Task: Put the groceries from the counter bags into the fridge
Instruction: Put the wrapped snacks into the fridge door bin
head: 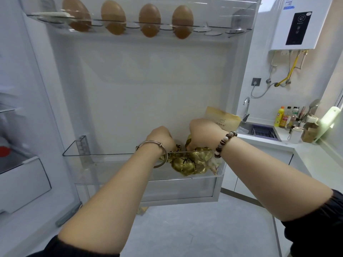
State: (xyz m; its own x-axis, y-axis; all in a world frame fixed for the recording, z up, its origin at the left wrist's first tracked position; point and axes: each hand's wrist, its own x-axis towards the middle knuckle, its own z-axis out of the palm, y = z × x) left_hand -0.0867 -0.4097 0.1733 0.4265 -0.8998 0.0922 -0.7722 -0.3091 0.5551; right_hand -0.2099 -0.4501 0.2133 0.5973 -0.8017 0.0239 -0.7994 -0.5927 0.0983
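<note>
Now both hands dig into the door shelf [111, 158]: the left hand [161, 136] looks clenched, the right hand [201, 132] pinching gold-wrapped sweets [183, 165]. Light, crinkly and slippery, these are probably best scooped from underneath. A paper pouch [220, 117] stands behind.

Place: small home kitchen.
Near: open fridge door [148, 80] with clear shelves, eggs [182, 21] in the top rack.
Far right: white surface [289, 145] with sink [263, 131], tap [246, 108], bottles [282, 116], utensils.
Wall: gas water heater [298, 25] with hoses, socket [256, 82].
Floor: pale tiles [204, 229].
</note>
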